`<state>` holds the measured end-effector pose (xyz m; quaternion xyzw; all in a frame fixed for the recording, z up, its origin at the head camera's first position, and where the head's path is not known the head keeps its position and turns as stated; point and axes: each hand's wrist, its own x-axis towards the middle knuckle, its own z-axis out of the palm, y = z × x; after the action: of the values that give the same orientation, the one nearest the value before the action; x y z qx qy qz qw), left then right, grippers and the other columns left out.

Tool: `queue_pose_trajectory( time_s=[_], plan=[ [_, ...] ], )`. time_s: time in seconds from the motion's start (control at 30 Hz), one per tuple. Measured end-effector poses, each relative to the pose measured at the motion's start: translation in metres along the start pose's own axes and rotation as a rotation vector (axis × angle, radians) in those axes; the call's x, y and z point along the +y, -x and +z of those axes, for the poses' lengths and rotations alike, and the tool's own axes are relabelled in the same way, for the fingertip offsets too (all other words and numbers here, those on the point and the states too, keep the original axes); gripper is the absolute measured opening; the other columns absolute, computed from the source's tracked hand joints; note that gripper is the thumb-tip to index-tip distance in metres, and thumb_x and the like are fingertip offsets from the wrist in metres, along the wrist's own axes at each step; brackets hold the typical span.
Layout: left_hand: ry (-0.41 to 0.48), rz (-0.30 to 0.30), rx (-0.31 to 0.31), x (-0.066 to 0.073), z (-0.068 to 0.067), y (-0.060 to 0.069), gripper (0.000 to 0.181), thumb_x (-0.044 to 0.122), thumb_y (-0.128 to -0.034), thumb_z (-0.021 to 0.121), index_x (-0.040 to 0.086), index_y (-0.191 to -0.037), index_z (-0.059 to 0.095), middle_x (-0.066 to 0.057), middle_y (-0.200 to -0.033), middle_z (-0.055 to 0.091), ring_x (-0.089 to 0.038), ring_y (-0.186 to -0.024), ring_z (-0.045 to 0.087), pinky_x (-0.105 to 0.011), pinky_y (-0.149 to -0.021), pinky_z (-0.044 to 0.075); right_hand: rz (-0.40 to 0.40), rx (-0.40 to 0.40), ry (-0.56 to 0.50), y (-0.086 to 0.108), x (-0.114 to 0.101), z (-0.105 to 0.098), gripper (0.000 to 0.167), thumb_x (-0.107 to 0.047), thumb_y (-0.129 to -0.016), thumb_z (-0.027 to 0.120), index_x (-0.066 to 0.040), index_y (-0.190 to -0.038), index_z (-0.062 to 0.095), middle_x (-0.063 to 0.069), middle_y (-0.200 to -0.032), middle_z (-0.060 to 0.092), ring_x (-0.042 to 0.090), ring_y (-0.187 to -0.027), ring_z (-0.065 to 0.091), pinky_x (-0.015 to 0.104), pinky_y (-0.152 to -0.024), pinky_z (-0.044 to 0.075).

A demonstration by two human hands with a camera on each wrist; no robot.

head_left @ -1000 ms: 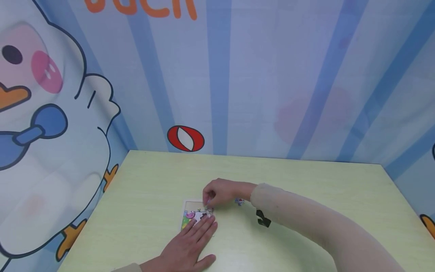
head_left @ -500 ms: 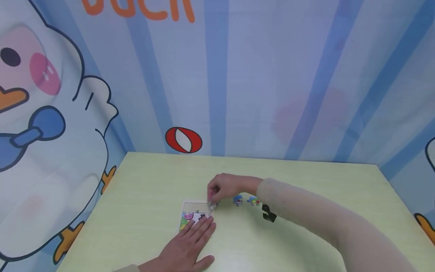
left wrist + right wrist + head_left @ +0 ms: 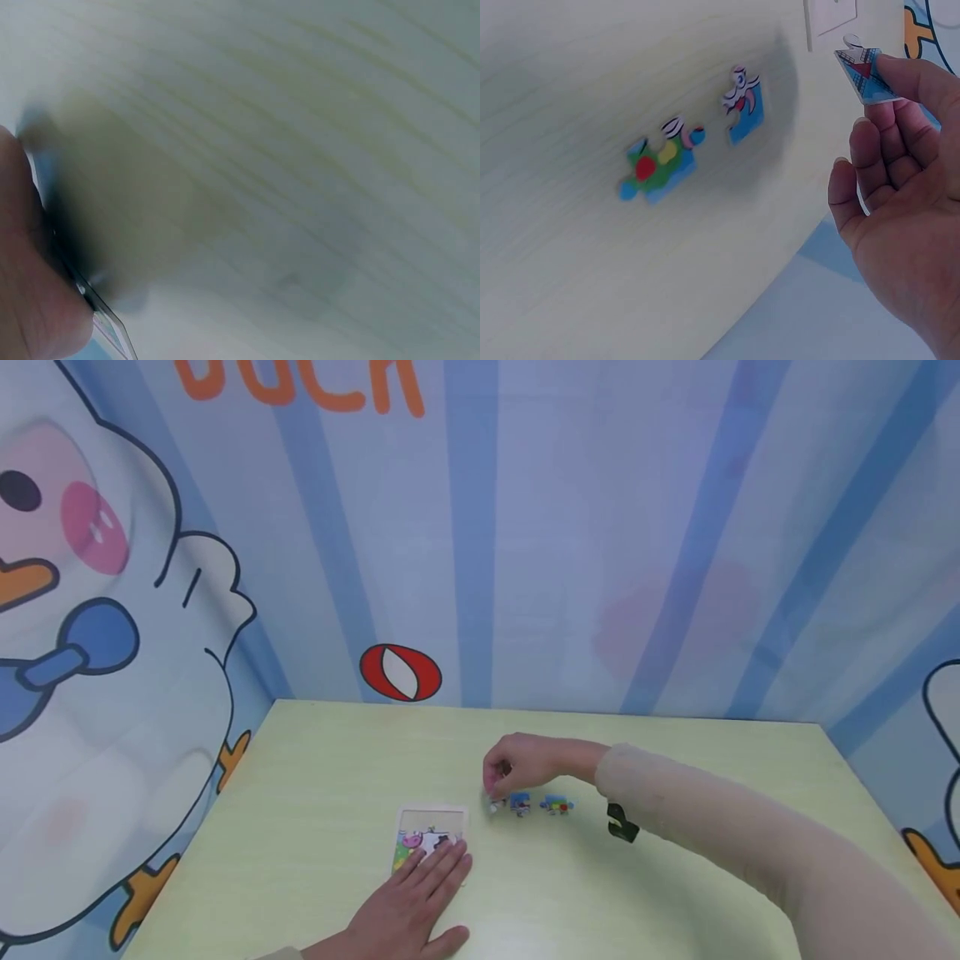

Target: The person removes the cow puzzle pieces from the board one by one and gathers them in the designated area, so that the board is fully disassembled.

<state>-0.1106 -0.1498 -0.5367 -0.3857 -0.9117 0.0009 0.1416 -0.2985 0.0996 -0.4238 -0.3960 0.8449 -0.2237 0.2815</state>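
A small jigsaw tray point(image 3: 432, 809) lies on the table in the head view, a cow and a pink animal pictured in its lower part. Its upper strip is bare. My left hand point(image 3: 411, 897) rests on its lower part with straight fingers, hiding much of the picture. Beyond the tray's right side, my right hand point(image 3: 522, 762) pinches a jigsaw piece point(image 3: 862, 73) between thumb and fingers; red and blue show on it in the right wrist view. Beside that hand lie a blue jigsaw piece point(image 3: 520, 803) and a green-and-blue jigsaw piece point(image 3: 557, 806), apart from each other.
The pale wooden table point(image 3: 337, 768) reaches back to a blue striped cloth point(image 3: 555, 527) with a cartoon duck at the left. A black tag point(image 3: 622, 823) hangs below the right sleeve. In the left wrist view the tabletop is blurred.
My right hand has moved right, away from the tray's upper right corner, with the jigsaw piece pinched. Both loose pieces have come into full view. My left hand stays on the tray.
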Motion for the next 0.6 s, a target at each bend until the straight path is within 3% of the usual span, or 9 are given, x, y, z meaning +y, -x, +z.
queue_pose_trajectory(
  time_s=[0.6],
  plan=[
    [-0.031, 0.012, 0.040, -0.001, 0.003, -0.001, 0.072, 0.061, -0.1095, 0.045, 0.009, -0.159, 0.050, -0.007, -0.165, 0.049, -0.020, -0.151, 0.047, -0.039, -0.117, 0.039, 0.079, -0.067, 0.026, 0.045, 0.035, -0.015, 0.014, -0.011, -0.100, 0.072, -0.017, -0.088, 0.074, -0.010, -0.082, 0.066, 0.006, -0.074, 0.054, 0.026, -0.072, 0.049]
  ],
)
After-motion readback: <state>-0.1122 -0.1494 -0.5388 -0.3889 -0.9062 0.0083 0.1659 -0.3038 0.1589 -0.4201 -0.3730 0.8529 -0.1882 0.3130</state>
